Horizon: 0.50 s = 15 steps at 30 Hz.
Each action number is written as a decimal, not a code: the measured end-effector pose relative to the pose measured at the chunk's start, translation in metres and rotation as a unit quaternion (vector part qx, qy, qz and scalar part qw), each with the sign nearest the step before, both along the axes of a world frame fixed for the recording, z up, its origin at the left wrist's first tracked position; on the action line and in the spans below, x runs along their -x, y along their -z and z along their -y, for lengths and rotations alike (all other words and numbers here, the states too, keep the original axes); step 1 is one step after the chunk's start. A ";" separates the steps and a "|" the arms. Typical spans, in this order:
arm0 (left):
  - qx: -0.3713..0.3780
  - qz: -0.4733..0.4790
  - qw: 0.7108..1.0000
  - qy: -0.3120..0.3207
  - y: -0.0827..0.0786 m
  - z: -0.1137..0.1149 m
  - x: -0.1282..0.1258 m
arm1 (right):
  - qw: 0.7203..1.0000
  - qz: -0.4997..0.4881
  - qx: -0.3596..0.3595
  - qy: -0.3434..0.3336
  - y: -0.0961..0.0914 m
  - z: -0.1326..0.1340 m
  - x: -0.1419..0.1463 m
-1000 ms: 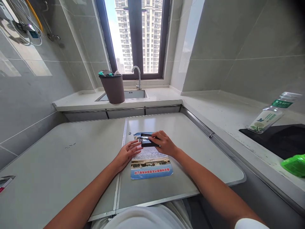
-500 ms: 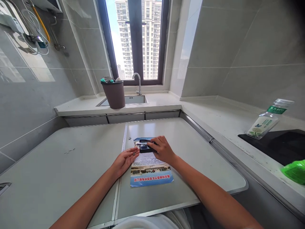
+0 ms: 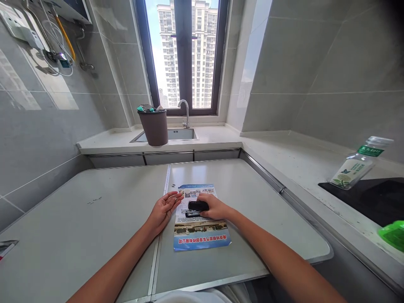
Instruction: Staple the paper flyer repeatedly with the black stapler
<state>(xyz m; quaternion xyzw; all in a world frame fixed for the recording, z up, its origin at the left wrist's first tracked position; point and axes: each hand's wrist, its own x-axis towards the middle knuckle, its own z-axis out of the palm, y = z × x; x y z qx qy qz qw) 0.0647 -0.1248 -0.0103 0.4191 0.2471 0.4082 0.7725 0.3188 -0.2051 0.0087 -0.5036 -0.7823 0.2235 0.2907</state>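
Stapler (image 3: 198, 205) held between right fingers (image 3: 207, 196), over leaflet (image 3: 202, 240).

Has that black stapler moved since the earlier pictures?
Yes. The stapler, in the right hand, has come toward the wearer: it is now farther from the far edge of the table.

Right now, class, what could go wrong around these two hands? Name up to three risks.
The open left hand is near the metal end of the stapler and might get pinched. The right hand holds that stapler over the leaflet, which could get creased. Tiny pieces near the leaflet's far corner might be brushed away.
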 end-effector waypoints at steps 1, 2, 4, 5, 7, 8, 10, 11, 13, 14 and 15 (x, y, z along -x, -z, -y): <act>-0.006 -0.005 1.000 0.014 -0.001 0.002 0.000 | 1.000 0.007 0.004 -0.004 0.000 0.000 0.000; -0.012 -0.012 0.999 0.030 -0.003 0.005 0.001 | 1.000 0.014 0.006 -0.011 -0.001 0.001 -0.001; -0.030 -0.029 0.997 0.066 -0.006 0.010 0.001 | 0.999 0.034 0.010 -0.033 -0.003 0.002 -0.005; -0.044 -0.037 0.995 0.086 -0.007 0.013 0.001 | 0.998 0.046 0.014 -0.047 -0.005 0.004 -0.007; -0.082 -0.057 0.987 0.125 -0.006 0.017 0.000 | 0.995 0.059 0.008 -0.078 -0.011 0.006 -0.011; -0.102 -0.068 0.983 0.140 -0.004 0.018 0.000 | 0.995 0.056 -0.011 -0.086 -0.015 0.008 -0.012; -0.135 -0.093 0.975 0.153 0.000 0.020 -0.002 | 0.993 0.032 -0.077 -0.080 -0.023 0.012 -0.010; -0.145 -0.104 0.972 0.154 0.002 0.021 -0.004 | 0.990 0.015 -0.119 -0.071 -0.026 0.014 -0.007; -0.156 -0.115 0.970 0.147 0.006 0.023 -0.006 | 0.978 -0.011 -0.198 -0.067 -0.029 0.017 0.006; -0.161 -0.117 0.969 0.148 0.007 0.024 -0.007 | 0.970 -0.018 -0.229 -0.082 -0.028 0.019 0.014; -0.167 -0.119 0.967 0.151 0.007 0.025 -0.008 | 0.961 -0.019 -0.255 -0.104 -0.026 0.020 0.022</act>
